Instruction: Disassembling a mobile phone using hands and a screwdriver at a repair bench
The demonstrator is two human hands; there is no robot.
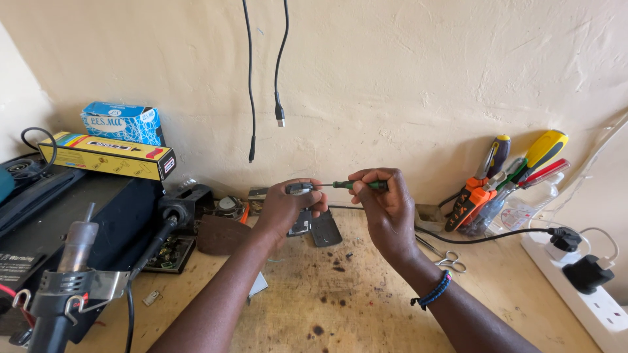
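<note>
Holding, left hand (284,208): fingers pinched on a small dark part (300,188), centre of the frame.
Right hand (386,206): fingers closed round a green-handled screwdriver (356,185), its tip touching the part.
Below: phone pieces (318,229) on the wooden bench (340,301).
Right side: tool cluster (504,180), scissors (450,261), white power strip (598,297).
Lower left: hot-air gun (72,261).

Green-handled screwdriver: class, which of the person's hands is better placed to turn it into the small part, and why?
Right. The right hand already grips the screwdriver by its green handle, tip pointing at the small dark part that the left hand pinches, so the left probably steadies.
</note>
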